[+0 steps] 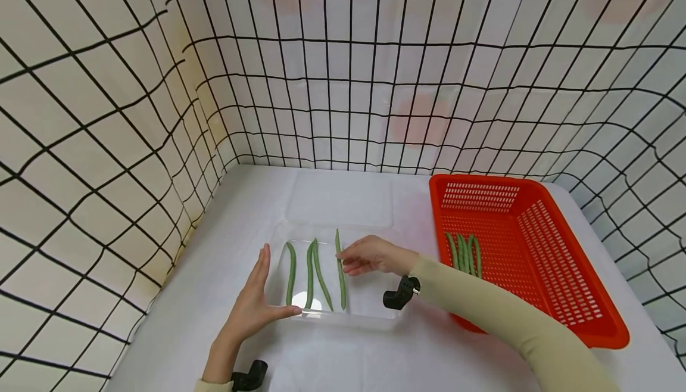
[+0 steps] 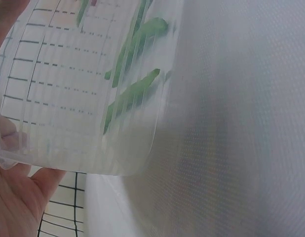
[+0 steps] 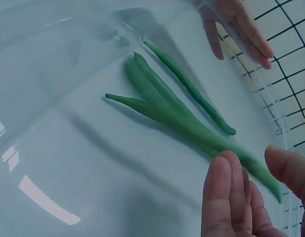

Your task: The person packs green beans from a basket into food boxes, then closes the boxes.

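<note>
A clear plastic container [image 1: 370, 320] stands on the white-covered table. Three green beans lie in it: one at the left [image 1: 291, 273] and a pair in the middle [image 1: 310, 273] whose far ends meet. My right hand [image 1: 370, 255] reaches over the container and pinches another green bean [image 1: 342, 288] lightly between thumb and fingers, right of the pair. In the right wrist view this bean [image 3: 192, 129] looks blurred and passes between the fingertips. My left hand [image 1: 259, 305] is at the container's near-left corner, fingers straight along the side, thumb stretched along the front rim.
A red perforated basket [image 1: 557, 249] stands on the right, with several green beans [image 1: 464, 255] at its left side. Behind the container lies a faint translucent rectangle [image 1: 340, 201]. Black wire grid panels [image 1: 348, 76] enclose the table at the back and sides.
</note>
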Motion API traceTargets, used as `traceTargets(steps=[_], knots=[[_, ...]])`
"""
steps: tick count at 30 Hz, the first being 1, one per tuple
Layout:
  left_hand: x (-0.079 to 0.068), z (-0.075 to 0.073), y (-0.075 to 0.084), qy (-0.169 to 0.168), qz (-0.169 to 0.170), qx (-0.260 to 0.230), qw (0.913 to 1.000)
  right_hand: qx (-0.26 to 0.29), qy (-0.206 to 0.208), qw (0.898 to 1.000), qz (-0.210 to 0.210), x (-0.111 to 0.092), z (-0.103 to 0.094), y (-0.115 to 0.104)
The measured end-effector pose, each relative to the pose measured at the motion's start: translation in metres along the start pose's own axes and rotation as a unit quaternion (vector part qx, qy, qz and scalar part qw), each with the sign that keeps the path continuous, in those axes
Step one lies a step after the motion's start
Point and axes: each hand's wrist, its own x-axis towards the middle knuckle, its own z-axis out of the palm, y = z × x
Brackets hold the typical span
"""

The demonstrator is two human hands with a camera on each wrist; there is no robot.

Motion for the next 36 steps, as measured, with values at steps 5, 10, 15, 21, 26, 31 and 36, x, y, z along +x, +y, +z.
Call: traceTargets(steps=[5, 10, 15, 21, 26, 31, 36], knots=[[0.001, 0.0, 0.001, -0.003, 0.0, -0.002, 1.0, 0.005, -0.006, 1.0, -0.008, -0.006, -0.006, -0.001], [0.001, 0.001, 0.0, -0.009, 0.003, -0.009, 0.9999, 0.001, 0.014, 0.999, -0.032, -0.026, -0.029, -0.012], [0.0, -0.001, 0.001, -0.009, 0.005, -0.015, 0.9998, -0.004, 0.054, 0.997, -0.059, -0.053, -0.074, -0.025], [-0.001, -0.002, 0.001, -0.014, -0.002, -0.017, 0.9998, 0.011, 0.094, 0.991, -0.098, -0.084, -0.139, -0.032], [-0.001, -0.002, 0.002, -0.015, -0.003, -0.019, 0.9997, -0.023, 0.125, 0.988, -0.082, -0.101, -0.189, -0.008], [-0.001, -0.003, 0.002, -0.013, -0.003, -0.023, 0.9997, -0.067, 0.143, 0.987, -0.014, -0.107, -0.229, 0.034], [-0.001, -0.002, 0.001, -0.013, 0.003, -0.017, 0.9998, -0.066, 0.16, 0.984, 0.034, -0.115, -0.256, 0.068]])
